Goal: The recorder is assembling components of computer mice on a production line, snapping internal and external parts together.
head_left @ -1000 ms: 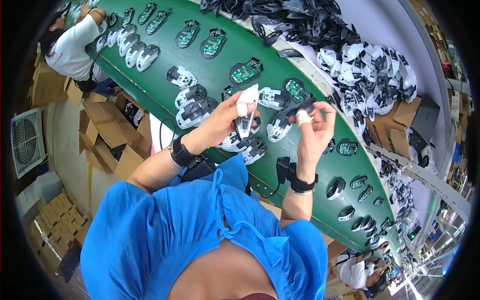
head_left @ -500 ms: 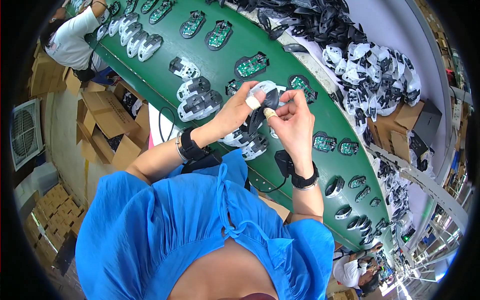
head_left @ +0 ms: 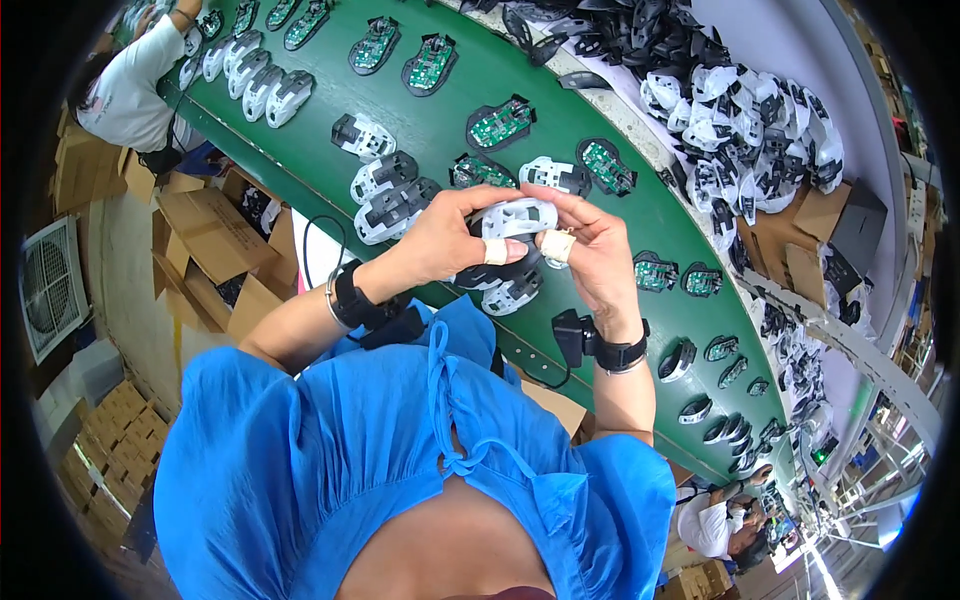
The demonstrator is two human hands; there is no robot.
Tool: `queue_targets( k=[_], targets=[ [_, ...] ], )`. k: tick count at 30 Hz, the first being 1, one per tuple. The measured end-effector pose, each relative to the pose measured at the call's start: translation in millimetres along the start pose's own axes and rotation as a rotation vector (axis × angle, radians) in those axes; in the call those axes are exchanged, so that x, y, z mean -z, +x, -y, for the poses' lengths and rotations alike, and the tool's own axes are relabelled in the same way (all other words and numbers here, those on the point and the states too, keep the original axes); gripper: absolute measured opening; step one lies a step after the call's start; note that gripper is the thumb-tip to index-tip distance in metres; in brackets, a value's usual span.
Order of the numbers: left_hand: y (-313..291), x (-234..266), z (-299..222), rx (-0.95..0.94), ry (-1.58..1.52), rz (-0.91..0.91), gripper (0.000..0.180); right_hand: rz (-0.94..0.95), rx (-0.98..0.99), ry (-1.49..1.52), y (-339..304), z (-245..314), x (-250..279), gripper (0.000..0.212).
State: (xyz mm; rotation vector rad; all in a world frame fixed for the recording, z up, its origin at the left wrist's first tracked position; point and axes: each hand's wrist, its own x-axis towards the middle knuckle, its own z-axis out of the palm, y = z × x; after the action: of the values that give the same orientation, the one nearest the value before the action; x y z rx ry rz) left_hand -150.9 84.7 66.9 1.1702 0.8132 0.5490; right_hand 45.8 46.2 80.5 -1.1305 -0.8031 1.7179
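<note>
Held shell: A rounded white-and-black mouse shell [head_left: 522,214] sits between both hands, raised above the green table [head_left: 430,132], in front of the wearer's chest.
Left hand: From my remote view, the left hand [head_left: 450,236] is part-closed, its fingers curled over the shell's left side and its taped thumb against the near, dark part.
Right hand: The right hand [head_left: 597,243] is curled in the same half-closed way on the right side, fingers along the far edge, thumb wrapped in pale tape.
Hidden part: The fingers cover much of the underside, so I cannot tell whether the dark part is joined to the white.
Handling: I judge it light, stiff, thin-walled plastic — smooth enough to slip, with edges that could crack if squeezed hard. The outer side rims look the best hold, thumbs near and fingers far.
Around the hands: Another shell [head_left: 556,177] lies just beyond the right fingers; paired shells [head_left: 385,192] rest to the left.
Circuit boards: Green boards in black bases [head_left: 501,123] lie farther across the table — fragile-looking, better taken by the base rims.
Far edge: A heap of white-and-black shells [head_left: 745,140] is at the right.
</note>
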Motion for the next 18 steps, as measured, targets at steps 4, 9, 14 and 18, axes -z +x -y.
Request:
queue_targets(
  k=[4,9,14,18],
  targets=[
    [-0.6,-1.9,12.0,0.261,-0.168,0.019,0.05,-0.044,-0.172,0.093,-0.6,-16.7,5.2,0.041],
    [-5.0,1.3,35.3,0.072,-0.183,-0.075,0.067,-0.107,-0.184,0.286,1.8,-19.4,16.2,0.037],
    [-6.4,4.5,26.3,0.292,0.183,0.306,0.077,-0.015,-0.152,-0.045,-18.4,-28.6,18.8,0.052],
    [-16.8,-9.4,43.8,0.186,0.547,0.387,0.067,0.121,-0.04,-0.853,-40.0,-44.6,-2.0,0.067]
  ],
)
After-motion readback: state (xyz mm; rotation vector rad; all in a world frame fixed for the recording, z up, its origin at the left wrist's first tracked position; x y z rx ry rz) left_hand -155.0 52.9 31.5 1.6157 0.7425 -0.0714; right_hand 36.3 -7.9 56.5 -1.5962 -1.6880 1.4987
